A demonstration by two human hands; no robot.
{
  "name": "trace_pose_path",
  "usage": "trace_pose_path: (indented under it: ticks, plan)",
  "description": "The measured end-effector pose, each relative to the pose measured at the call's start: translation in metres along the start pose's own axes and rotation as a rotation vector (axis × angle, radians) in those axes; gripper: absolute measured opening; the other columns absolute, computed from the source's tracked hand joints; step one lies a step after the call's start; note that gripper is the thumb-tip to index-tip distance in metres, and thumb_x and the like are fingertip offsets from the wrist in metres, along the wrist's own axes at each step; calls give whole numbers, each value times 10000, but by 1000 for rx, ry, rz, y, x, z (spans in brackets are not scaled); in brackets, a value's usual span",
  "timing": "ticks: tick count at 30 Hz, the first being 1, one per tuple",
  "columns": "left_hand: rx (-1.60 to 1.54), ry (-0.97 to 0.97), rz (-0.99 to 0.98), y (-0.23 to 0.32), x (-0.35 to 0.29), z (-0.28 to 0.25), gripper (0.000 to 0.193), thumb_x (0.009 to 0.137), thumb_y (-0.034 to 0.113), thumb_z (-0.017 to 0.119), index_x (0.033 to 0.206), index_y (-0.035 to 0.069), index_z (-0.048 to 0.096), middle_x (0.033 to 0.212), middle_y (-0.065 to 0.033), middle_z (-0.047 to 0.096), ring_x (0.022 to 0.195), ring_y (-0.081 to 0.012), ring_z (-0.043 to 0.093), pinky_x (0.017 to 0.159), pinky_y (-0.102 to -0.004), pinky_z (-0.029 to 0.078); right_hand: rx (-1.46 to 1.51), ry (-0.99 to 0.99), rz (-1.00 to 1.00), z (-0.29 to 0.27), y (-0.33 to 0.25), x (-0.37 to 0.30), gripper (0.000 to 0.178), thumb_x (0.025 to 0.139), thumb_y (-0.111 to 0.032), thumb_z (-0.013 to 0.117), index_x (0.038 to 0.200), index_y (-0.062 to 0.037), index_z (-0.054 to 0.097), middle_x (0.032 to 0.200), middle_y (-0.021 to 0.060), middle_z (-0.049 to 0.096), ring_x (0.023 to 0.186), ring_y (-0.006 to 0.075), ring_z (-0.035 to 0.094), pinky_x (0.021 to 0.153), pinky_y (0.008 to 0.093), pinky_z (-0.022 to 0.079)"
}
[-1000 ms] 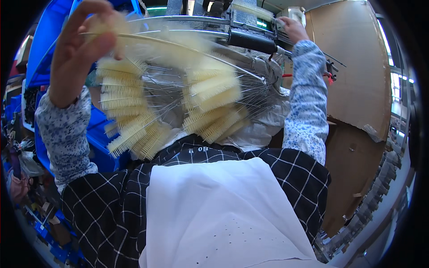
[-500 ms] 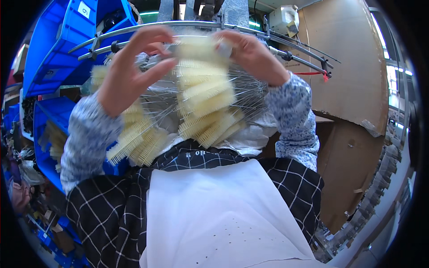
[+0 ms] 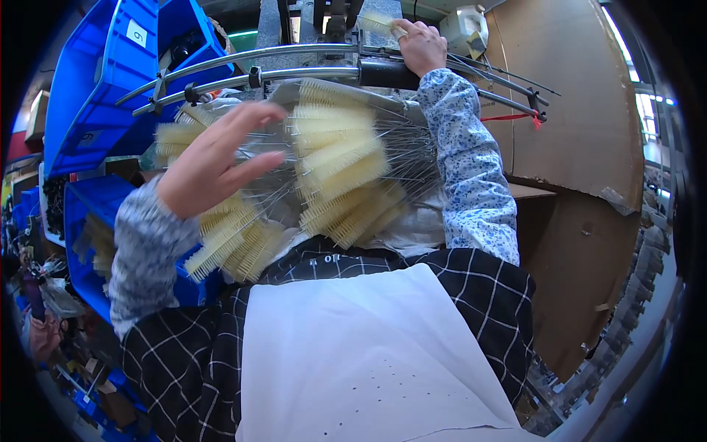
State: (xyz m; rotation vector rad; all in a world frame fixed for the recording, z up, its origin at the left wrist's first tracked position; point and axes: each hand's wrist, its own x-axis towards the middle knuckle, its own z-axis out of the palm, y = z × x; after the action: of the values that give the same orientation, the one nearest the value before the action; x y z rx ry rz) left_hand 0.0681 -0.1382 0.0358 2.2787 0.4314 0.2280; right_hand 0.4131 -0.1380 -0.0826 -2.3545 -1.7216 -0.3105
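Observation:
My right hand (image 3: 423, 48) reaches past the metal rails and grips one end of a cream-bristled wire brush (image 3: 375, 22), whose bristles point left toward the machine. My left hand (image 3: 221, 158) hovers empty at the left, thumb and fingers apart, slightly blurred. Under and beside it lies a pile of cream brushes (image 3: 339, 144) with twisted wire stems fanning out to the right. More brushes (image 3: 232, 239) lie in a second bunch below my left hand.
Two curved metal rails (image 3: 294, 74) run across in front of the machine (image 3: 335, 26). Blue bins (image 3: 99, 88) stand at the left, one holding brushes. A cardboard sheet (image 3: 567, 103) rises on the right, with a red tie (image 3: 536, 121) on the rail's end.
My right hand has moved up and away, over the rails, carrying a brush. My left hand has drawn slightly down and left, apart from the right hand.

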Motion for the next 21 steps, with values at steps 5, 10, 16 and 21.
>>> trace_pose_path:
  ticks: [5, 10, 16, 21]
  plan:
    - [122, -319, -17, -12, 79, 38, 761, 741, 512, 493, 1241, 5, 223, 1252, -227, 266, 1184, -321, 256, 979, -373, 225, 46, -34, 7, 5, 1, 2, 289, 781, -217, 454, 1056, -249, 536, 928, 55, 555, 903, 231, 495, 795, 381, 358]
    - [263, -645, -182, -36, 123, 63, 1125, 559, 751, 453, 1283, -26, 82, 1302, -278, 107, 1235, -363, 91, 1003, -421, 142, 79, -56, 31, 9, 3, 5, 287, 772, -216, 452, 1041, -260, 542, 924, 42, 560, 901, 231, 492, 787, 377, 358]
    - [263, -761, -286, -62, 128, 94, 1242, 447, 821, 434, 1281, -38, 99, 1323, -251, 89, 1243, -329, 103, 1018, -375, 116, -18, -62, 5, 3, 3, 8, 307, 776, -203, 463, 1055, -308, 532, 965, 38, 543, 956, 218, 429, 816, 391, 296]
    - [117, -735, -277, -60, 130, 115, 1214, 461, 774, 499, 1275, -44, 122, 1310, -252, 152, 1230, -315, 175, 1010, -345, 173, -45, -17, -43, 29, 10, 22, 262, 819, -249, 438, 1042, -351, 529, 1021, -6, 518, 1051, 197, 375, 841, 441, 255]
